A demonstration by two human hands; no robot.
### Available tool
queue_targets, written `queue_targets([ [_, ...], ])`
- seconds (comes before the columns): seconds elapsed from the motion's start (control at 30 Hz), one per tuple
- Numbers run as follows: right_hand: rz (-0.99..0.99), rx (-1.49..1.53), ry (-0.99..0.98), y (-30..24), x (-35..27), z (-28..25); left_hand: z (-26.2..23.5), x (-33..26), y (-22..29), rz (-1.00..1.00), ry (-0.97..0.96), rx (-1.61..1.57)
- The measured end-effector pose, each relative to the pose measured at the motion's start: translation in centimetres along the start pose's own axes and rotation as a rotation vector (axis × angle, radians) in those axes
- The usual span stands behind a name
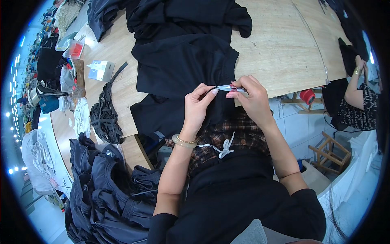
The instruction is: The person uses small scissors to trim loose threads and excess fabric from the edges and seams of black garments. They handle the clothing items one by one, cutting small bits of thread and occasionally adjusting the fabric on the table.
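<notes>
Over my lap, my right hand (252, 97) is closed on a pair of small thread snips (224, 88) with silver blades and red on the handle. Their tips point left and meet the fingers of my left hand (198, 104). That hand pinches a thin black strip (207, 90) between thumb and fingers; whether the blades touch the strip I cannot tell. Just beyond both hands, a black garment (183, 61) lies spread on the wooden table and hangs over its near edge.
More black clothes (187, 12) lie farther back. At left are a bundle of black strips (106, 116), a white-and-blue box (100, 70) and a pile of dark garments (105, 191). To the right are a red thread cone (307, 96), a wooden stool (330, 152) and another person's arm (354, 91).
</notes>
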State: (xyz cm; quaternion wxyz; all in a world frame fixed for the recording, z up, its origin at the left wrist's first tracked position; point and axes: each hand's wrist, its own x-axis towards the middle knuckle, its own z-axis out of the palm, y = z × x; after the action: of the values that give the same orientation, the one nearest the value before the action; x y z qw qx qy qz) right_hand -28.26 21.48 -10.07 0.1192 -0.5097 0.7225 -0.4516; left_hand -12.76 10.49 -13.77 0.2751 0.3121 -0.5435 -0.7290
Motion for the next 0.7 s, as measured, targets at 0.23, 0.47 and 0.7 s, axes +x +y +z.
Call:
queue_targets([
  [0.23,0.028,0.060,0.030,0.2,0.0,0.3,0.0,0.0,0.0,-0.005,0.003,-0.012],
  [0.47,0.217,0.208,0.043,1.1,-0.7,0.6,0.1,0.0,0.3,-0.005,0.003,-0.024],
  [0.7,0.038,0.022,0.061,0.3,-0.4,0.2,0.0,0.0,0.1,0.003,0.003,-0.019],
])
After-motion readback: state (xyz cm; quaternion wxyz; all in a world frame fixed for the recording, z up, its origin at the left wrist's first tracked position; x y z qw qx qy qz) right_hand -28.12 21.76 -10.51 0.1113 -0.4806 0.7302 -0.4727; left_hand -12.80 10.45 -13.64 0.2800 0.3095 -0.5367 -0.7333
